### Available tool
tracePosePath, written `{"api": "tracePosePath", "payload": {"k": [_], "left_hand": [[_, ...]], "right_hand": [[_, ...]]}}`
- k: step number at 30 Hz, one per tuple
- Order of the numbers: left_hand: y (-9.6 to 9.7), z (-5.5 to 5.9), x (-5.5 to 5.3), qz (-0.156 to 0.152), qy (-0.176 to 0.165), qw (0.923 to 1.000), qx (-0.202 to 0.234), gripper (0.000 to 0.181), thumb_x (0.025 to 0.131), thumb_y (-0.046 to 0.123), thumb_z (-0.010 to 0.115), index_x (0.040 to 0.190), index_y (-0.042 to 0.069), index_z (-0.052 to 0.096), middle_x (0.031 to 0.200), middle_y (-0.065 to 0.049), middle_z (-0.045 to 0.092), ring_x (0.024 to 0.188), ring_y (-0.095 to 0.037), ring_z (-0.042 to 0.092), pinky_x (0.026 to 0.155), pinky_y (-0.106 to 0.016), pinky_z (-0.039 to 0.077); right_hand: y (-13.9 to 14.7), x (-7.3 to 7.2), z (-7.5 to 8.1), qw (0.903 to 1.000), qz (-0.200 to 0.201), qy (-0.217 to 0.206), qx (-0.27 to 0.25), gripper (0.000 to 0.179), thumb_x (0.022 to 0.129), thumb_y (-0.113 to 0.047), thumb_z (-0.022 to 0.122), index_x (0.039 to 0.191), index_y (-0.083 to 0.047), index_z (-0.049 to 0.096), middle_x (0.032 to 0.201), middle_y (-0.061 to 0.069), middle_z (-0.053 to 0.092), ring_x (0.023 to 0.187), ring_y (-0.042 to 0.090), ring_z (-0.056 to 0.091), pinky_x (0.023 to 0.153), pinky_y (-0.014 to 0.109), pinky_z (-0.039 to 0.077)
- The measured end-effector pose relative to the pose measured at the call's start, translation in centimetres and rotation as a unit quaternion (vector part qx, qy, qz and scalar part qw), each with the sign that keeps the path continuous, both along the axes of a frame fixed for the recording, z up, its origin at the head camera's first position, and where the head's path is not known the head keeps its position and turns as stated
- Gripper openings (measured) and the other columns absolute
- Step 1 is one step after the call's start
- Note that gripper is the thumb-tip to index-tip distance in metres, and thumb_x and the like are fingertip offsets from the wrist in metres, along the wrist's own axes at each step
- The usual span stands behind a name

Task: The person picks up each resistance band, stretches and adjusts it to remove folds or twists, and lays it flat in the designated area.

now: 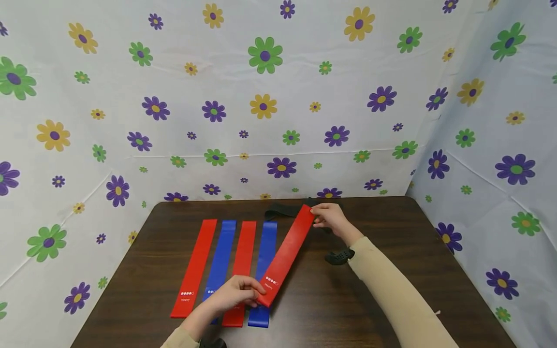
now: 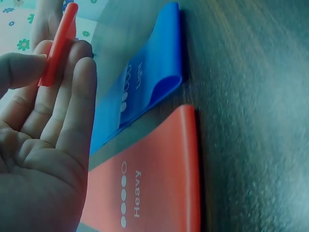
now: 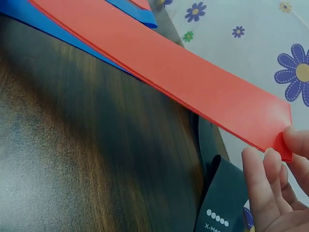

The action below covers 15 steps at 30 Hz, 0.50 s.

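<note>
A red resistance band [image 1: 290, 247] marked "Heavy" is stretched flat at a slant between both hands. My left hand [image 1: 235, 294] pinches its near end, thumb against fingers, as the left wrist view also shows. At the far end, my right hand [image 1: 332, 218] pinches a corner of the band. Below it to the left lie a blue band [image 1: 266, 244], a red band [image 1: 245, 244], another blue band [image 1: 223, 253] and another red band [image 1: 197, 261], side by side. The held band partly covers the nearest blue one. The left hand hides part of the red one beside that.
Behind the held band, a dark band [image 1: 278, 210] lies loosely at the table's back edge; its print [image 3: 217, 217] shows in the right wrist view. The dark wooden table [image 1: 348, 299] meets a flower-patterned white sheet [image 1: 300, 87] at the back and sides.
</note>
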<state>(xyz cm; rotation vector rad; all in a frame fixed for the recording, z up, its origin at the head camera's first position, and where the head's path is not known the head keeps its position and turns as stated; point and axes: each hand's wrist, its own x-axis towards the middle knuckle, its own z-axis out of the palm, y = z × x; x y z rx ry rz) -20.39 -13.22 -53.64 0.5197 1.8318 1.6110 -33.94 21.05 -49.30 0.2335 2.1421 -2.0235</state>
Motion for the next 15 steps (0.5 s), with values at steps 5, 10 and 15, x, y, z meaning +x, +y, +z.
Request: {"api": "tracePosePath", "payload": {"k": [5, 10, 15], "left_hand": [[0.6, 0.0, 0.3, -0.012, -0.008, 0.9998, 0.012, 0.018, 0.092, 0.005, 0.059, 0.103, -0.006, 0.068, 0.091, -0.014, 0.071, 0.079, -0.021, 0.069, 0.071, -0.033, 0.058], [0.9, -0.3, 0.6, -0.026, -0.008, 0.9991, 0.031, 0.019, 0.092, 0.001, 0.057, 0.103, -0.011, 0.066, 0.090, -0.018, 0.070, 0.079, -0.023, 0.070, 0.069, -0.034, 0.058], [1.3, -0.2, 0.8, -0.021, -0.014, 0.9993, 0.027, 0.018, 0.090, 0.002, 0.057, 0.101, -0.010, 0.067, 0.090, -0.017, 0.070, 0.078, -0.026, 0.070, 0.068, -0.035, 0.058]], "right_hand": [[-0.2, -0.2, 0.4, 0.9996, 0.012, 0.005, 0.027, 0.032, 0.092, -0.012, 0.066, 0.119, 0.006, 0.063, 0.093, 0.012, 0.060, 0.055, 0.012, 0.050, 0.068, 0.038, 0.058], [-0.2, -0.6, 0.5, 0.9974, 0.019, 0.011, 0.068, 0.032, 0.091, -0.016, 0.068, 0.117, 0.001, 0.066, 0.072, 0.007, 0.054, 0.050, 0.012, 0.044, 0.063, 0.037, 0.058], [-0.6, -0.9, 0.4, 0.9950, 0.025, 0.026, 0.094, 0.030, 0.091, -0.020, 0.068, 0.114, 0.000, 0.068, 0.058, 0.001, 0.044, 0.047, 0.011, 0.040, 0.056, 0.030, 0.055]]}}
